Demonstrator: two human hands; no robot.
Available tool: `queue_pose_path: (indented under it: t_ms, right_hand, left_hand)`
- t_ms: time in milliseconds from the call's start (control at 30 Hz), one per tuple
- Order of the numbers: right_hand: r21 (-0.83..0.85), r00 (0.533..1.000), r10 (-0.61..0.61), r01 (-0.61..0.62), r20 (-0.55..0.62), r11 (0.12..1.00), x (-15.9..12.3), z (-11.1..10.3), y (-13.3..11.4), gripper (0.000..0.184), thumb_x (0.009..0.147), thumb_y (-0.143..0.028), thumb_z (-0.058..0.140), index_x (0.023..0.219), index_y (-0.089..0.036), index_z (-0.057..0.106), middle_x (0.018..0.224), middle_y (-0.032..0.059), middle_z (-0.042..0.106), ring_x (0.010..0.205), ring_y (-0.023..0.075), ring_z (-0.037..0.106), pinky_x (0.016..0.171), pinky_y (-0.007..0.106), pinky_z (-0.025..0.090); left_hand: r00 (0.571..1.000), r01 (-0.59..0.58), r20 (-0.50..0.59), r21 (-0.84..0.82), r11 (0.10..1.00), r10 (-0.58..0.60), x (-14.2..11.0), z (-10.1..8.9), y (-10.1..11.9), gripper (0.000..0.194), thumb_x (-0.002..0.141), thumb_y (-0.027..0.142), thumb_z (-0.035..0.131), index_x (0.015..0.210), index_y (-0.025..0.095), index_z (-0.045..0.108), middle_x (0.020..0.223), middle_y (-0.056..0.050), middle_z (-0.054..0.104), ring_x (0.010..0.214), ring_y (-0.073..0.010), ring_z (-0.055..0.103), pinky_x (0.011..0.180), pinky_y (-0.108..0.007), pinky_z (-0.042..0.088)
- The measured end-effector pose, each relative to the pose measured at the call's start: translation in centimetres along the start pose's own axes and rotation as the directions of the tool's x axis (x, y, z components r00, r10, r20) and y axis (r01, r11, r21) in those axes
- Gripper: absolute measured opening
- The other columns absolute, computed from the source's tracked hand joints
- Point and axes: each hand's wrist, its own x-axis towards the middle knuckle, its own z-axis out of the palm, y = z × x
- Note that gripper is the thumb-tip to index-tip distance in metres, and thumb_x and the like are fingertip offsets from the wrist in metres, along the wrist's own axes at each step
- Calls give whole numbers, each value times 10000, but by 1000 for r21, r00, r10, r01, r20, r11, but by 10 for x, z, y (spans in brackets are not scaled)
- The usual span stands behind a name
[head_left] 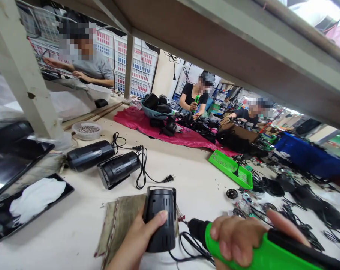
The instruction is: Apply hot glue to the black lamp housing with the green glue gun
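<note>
The left hand (136, 240) wraps a black ribbed housing (160, 221), which stands at six o'clock on a scrap of sacking (116, 228) on the worktop (74, 243). The right hand (234, 240) closes round a green power drill (282, 251), whose nose points toward the housing; its tip seems just beside it, though that is hard to see. Two corded black housings (89, 155) lie at ten o'clock.

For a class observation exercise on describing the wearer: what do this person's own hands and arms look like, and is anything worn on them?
The left hand and the right hand are both bare, with no gloves or rings showing. No sleeve or watch comes into view, as little beyond the hands is in frame.
</note>
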Motion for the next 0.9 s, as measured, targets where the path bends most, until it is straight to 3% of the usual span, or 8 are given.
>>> queue_pose_path:
  t_ms: [167,300,400,600,667,767,833,900]
  right_hand:
    - [33,942,145,-163,302,986,-2,-42,14,531,864,-573,510,461,-235,579,368,-23,518,352,161,545,466,329,505]
    - [138,999,33,-35,17,990,-9,-11,19,302,849,-538,579,764,-258,654,517,-51,639,434,145,593,517,306,515]
    - [177,984,19,12,-175,984,-18,17,17,293,804,-553,636,880,-272,604,578,-84,630,482,106,570,556,259,495]
    - [187,994,-9,30,-112,982,-20,17,19,497,614,-687,708,874,-272,621,555,-65,571,463,106,525,514,259,492]
    - [174,991,-77,95,-108,980,-15,5,14,465,668,-650,684,971,-301,631,556,-66,590,440,109,538,488,253,500]
    - [114,988,-58,42,142,993,-3,-19,3,210,873,-435,542,831,-297,695,505,-39,623,414,144,593,493,289,538]
    - [48,899,36,-63,438,997,-1,-27,2,404,875,-448,523,556,-248,669,373,-24,544,337,167,564,453,321,537]
    - [22,888,61,-80,456,997,-7,-21,9,517,856,-555,500,451,-250,603,325,-31,489,293,158,516,396,308,505]
  left_hand:
    - [997,-6,-75,19,1000,7,-1,4,0,525,656,423,731,1077,150,577,891,-64,755,855,-249,692,739,-309,538]
    - [994,-25,-110,15,1000,27,-5,9,2,531,629,431,743,1050,145,592,840,-59,754,817,-251,693,718,-310,532]
    - [994,-26,-107,19,999,28,-6,10,4,539,632,434,740,1067,152,593,849,-56,753,821,-251,692,718,-309,528]
    - [999,-20,-26,60,998,22,-4,5,3,560,681,447,711,1131,152,555,918,-67,743,902,-258,671,773,-329,521]
    - [1000,-19,2,67,998,19,-5,3,2,554,686,444,708,1128,146,558,929,-73,744,904,-253,673,775,-318,522]
    - [997,28,71,37,999,-31,-8,2,5,584,687,428,707,1156,121,545,960,-107,746,889,-266,687,767,-337,535]
    - [996,43,74,32,999,-45,-9,4,7,594,688,414,708,1171,115,538,974,-114,747,889,-269,692,783,-347,535]
    - [999,30,20,48,998,-31,-9,7,8,573,677,399,717,1152,126,553,948,-95,756,869,-259,699,787,-335,535]
